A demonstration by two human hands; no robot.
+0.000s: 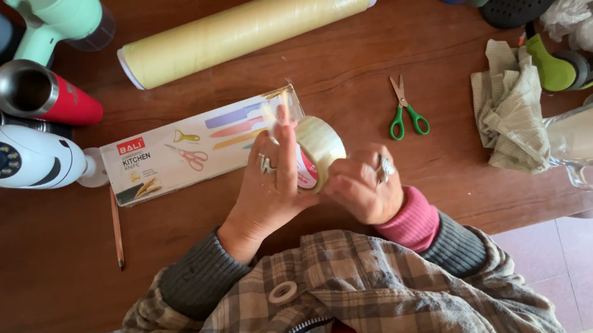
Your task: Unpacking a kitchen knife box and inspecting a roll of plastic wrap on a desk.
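tape roll [320, 147]: clear, glossy ring, held between both hands | left hand [270, 186]: fingers closed on it | right hand [363, 189]: gripping its edge | desk [52, 291]: dark wood

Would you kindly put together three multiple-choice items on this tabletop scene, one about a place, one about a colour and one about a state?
1. Where do the scissors lie?
A. on the flat box
B. on the bare table, right of the flat box
C. on the checked cloth

2. What colour are the scissors' handles?
A. green
B. red
C. black

3. How is the roll of clear tape held?
A. flat on the table
B. in one hand only
C. between both hands

Answers: 1 B, the scissors rest on wood between the flat box and the checked cloth. 2 A, both loops are green. 3 C, the left hand and right hand both grip it.
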